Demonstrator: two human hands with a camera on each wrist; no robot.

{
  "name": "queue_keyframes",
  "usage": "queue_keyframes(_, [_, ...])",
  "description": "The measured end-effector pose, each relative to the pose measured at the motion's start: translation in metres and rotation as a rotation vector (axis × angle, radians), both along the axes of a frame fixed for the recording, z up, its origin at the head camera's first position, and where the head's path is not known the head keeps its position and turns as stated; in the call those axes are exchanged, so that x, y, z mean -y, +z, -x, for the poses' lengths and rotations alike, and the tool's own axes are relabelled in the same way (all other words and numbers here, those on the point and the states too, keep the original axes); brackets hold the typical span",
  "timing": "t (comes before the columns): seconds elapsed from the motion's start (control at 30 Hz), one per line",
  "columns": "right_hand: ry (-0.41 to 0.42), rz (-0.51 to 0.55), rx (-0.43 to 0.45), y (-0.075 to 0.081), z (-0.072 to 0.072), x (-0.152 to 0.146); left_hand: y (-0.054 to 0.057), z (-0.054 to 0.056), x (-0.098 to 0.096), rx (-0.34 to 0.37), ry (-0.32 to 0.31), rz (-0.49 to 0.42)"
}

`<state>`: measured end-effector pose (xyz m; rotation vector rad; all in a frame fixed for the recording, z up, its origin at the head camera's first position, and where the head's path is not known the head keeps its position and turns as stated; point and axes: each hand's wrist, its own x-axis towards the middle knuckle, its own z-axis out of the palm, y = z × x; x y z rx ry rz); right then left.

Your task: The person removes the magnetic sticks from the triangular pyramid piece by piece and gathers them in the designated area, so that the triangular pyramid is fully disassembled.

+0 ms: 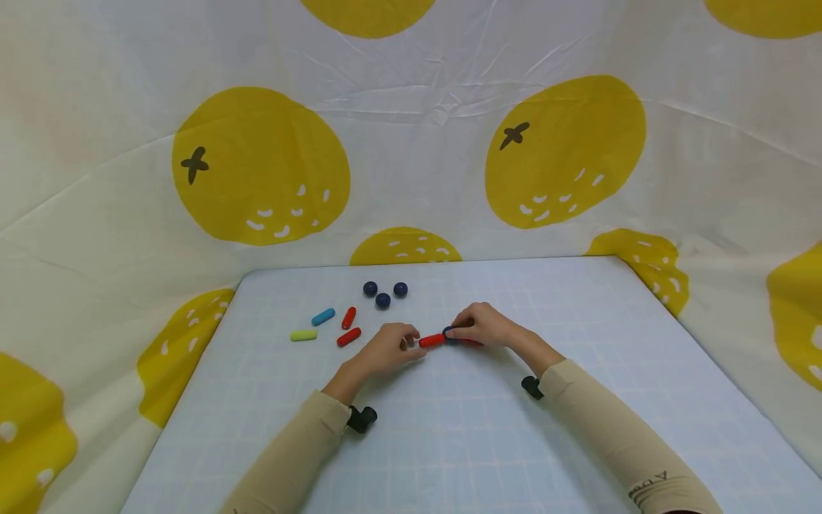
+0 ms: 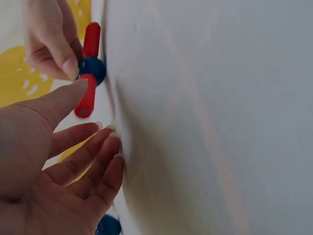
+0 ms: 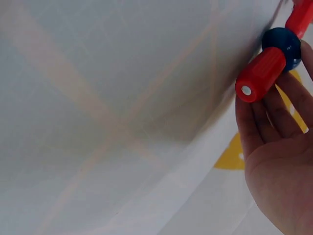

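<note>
My right hand (image 1: 484, 325) pinches a dark blue ball (image 3: 281, 46) between thumb and fingers. Two red magnetic rods join this ball on opposite sides. One red rod (image 1: 432, 340) points left toward my other hand; the second red rod (image 3: 260, 74), with a silvery dot on its end, lies along the right fingers. My left hand (image 1: 387, 348) is beside the left rod's free end, fingers spread and loosely bent. In the left wrist view the left thumb (image 2: 63, 100) overlaps that rod, while the other fingers stay apart from it.
Left of my hands lie a blue rod (image 1: 323, 317), a yellow-green rod (image 1: 304, 335) and two red rods (image 1: 349, 337). Behind them sit three dark blue balls (image 1: 382, 300). A white cloth with yellow fruit prints (image 1: 417, 178) hangs along the back edge of the table (image 1: 449, 442).
</note>
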<state>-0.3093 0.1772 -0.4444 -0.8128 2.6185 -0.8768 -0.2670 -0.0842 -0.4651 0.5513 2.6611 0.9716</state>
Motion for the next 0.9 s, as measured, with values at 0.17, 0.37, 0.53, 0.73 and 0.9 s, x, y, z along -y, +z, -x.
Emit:
queue_keyframes(0.17, [0.011, 0.0, -0.017, 0.001, 0.001, 0.002, -0.006, 0.008, -0.012, 0.002, 0.0, -0.07])
queue_keyframes(0.37, [0.029, -0.015, 0.015, 0.002, 0.002, 0.0, -0.006, 0.012, -0.015, 0.013, 0.04, -0.087])
queue_keyframes(0.53, [0.043, -0.024, 0.078, 0.004, 0.005, -0.004, -0.006, 0.012, -0.016, 0.012, 0.038, -0.087])
queue_keyframes(0.73, [0.098, -0.009, 0.096, 0.005, 0.008, -0.003, -0.005, 0.011, -0.015, 0.009, 0.037, -0.079])
queue_keyframes(0.9, [0.097, -0.015, 0.097, 0.006, 0.009, -0.001, -0.005, 0.012, -0.015, 0.005, 0.036, -0.074])
